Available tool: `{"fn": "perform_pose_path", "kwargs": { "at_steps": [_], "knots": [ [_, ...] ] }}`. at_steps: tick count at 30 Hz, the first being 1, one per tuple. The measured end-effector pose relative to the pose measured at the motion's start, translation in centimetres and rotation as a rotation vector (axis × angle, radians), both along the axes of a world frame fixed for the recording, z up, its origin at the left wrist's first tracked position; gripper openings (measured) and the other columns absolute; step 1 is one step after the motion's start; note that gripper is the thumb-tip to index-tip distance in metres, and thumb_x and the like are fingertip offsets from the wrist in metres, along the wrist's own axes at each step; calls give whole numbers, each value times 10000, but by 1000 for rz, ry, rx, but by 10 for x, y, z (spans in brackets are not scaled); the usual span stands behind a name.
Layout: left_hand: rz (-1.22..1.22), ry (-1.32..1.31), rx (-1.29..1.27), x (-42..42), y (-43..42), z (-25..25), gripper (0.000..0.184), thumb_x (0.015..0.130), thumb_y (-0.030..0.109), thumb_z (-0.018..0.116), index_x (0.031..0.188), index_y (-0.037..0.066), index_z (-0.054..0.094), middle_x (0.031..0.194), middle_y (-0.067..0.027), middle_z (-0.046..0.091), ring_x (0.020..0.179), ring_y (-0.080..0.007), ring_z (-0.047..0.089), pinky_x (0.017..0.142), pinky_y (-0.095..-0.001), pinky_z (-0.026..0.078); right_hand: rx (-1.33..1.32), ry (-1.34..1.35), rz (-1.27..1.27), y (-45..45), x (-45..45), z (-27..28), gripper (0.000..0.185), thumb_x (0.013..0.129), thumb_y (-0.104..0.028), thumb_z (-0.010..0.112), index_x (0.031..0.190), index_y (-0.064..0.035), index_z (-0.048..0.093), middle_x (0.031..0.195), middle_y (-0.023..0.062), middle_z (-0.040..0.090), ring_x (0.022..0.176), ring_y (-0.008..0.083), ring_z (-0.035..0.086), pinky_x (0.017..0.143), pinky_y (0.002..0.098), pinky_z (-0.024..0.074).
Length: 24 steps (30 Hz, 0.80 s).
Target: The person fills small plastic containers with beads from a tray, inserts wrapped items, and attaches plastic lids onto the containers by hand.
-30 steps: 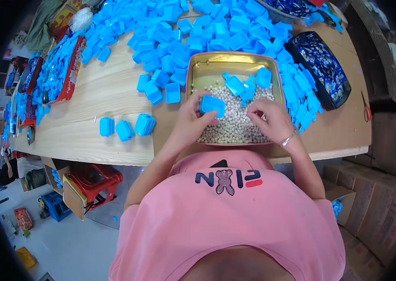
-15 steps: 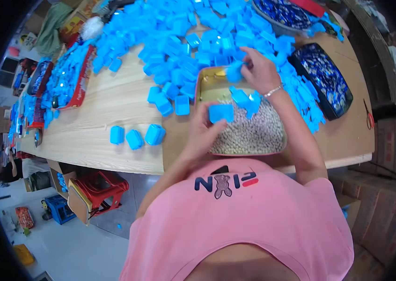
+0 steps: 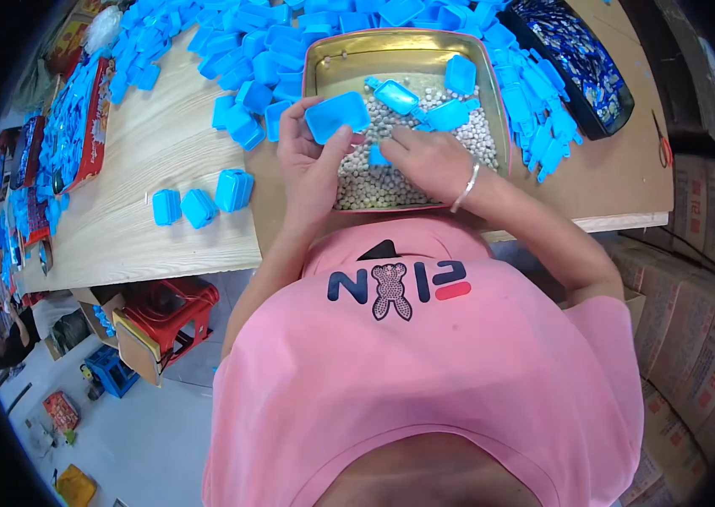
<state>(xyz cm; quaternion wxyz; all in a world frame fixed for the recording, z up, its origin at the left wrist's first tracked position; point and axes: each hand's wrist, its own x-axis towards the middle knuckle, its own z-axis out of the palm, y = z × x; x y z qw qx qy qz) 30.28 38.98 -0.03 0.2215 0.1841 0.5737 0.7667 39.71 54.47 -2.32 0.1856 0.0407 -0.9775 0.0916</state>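
Note:
A gold-lined tin [image 3: 391, 42] holds many small pale beads [image 3: 370, 191]. Held between the thumb and fingers of my left hand [image 3: 312, 160] is an open blue box [image 3: 338, 117], above the tin's left side. Down at the beads, my right hand [image 3: 433, 163] has its fingers closed on a small blue piece [image 3: 377, 155], partly hidden by the hand. Just beyond it in the tin lie a blue scoop [image 3: 396, 97], another blue piece [image 3: 449, 115] and a blue box part [image 3: 460, 75].
Three closed blue boxes [image 3: 199, 208] sit on the table's left. A heap of blue parts [image 3: 269, 42] spreads behind the tin. On the right are a black tray [image 3: 614, 118] of shiny blue packets and scissors [image 3: 663, 145]. A red stool [image 3: 173, 317] stands below.
My right hand went up to the heap's near edge and came back down to the beads, now with a small blue piece. My left hand still holds the blue box. The camera view has shifted.

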Motion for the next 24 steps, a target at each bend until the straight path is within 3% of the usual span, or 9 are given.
{"fn": "perform_pose_path", "kwargs": {
  "at_steps": [5,9,14,15,19,20,24],
  "knots": [
    [-47,-8,-56,1,1,4,426,865,-9,570,1252,42,398,931,-138,615,780,-183,642,680,-236,491,-274,-237,143,21,20,4,165,685,-19,627,762,-75,492,716,60,542,588,217,566,514,291,463],
    [-103,-17,-54,-2,0,-2,452,853,-17,580,1252,35,374,1006,-141,578,788,-185,623,705,-251,510,-1309,-789,-161,43,20,-4,140,709,-68,660,741,-64,524,666,50,572,599,156,592,495,266,459],
    [-192,-12,-122,-3,0,-2,451,851,-16,583,1250,34,379,1018,-144,575,788,-185,622,708,-252,513,-1704,-854,-252,53,22,6,141,759,-46,664,768,-59,523,602,16,504,518,98,535,483,257,436],
    [-200,-11,-123,-3,2,-1,451,851,-16,583,1250,34,379,1018,-144,575,788,-185,622,708,-252,513,-1709,-847,-256,53,22,8,141,759,-46,664,768,-59,523,602,16,504,518,98,535,483,257,436],
    [-183,-26,-138,-3,2,-1,451,848,-21,584,1249,32,383,1022,-143,574,792,-179,616,707,-249,515,-1090,-660,-139,46,23,12,128,735,-27,654,809,-53,553,630,34,524,577,154,570,526,287,447],
    [-181,-27,-144,-3,1,-1,451,848,-21,584,1249,32,383,1022,-143,574,792,-179,616,707,-249,515,-1096,-662,-136,45,27,15,128,735,-27,654,809,-53,553,630,34,524,577,154,570,526,287,447],
    [-186,-18,-179,-3,2,0,452,847,-24,582,1248,29,382,1027,-145,574,795,-173,612,710,-249,519,-215,-370,-135,54,53,26,166,703,-12,646,845,-57,572,716,59,566,666,219,591,588,322,460]
  ]
}}
